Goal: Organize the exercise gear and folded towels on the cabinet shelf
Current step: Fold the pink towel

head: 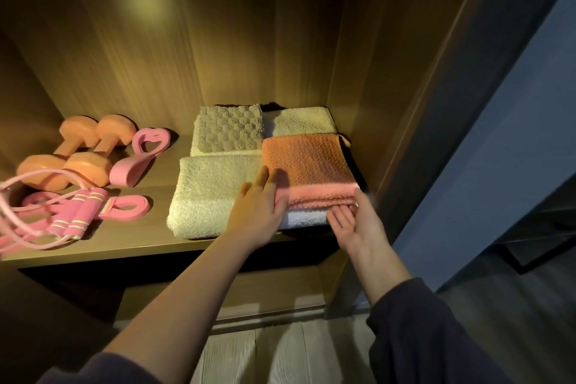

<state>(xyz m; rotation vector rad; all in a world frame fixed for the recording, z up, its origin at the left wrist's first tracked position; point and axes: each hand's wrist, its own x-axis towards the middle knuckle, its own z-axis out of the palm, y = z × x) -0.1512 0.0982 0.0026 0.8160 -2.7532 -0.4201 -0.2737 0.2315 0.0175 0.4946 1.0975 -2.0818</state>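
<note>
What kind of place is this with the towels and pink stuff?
Probably a storage cabinet or closet at home. It has wooden walls and a wooden shelf, folded towels stacked on the right, and exercise gear on the left: orange dumbbells and a pink jump rope.

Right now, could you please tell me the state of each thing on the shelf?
orange towel, folded, stacked on a white towel.
cream towel, folded, flat on the shelf.
checked towel, folded, at the back.
dumbbells, lying side by side.
jump rope, loosely looped, handles together.
left hand, flat on the towels.
right hand, open against the orange towel's front edge.
</note>
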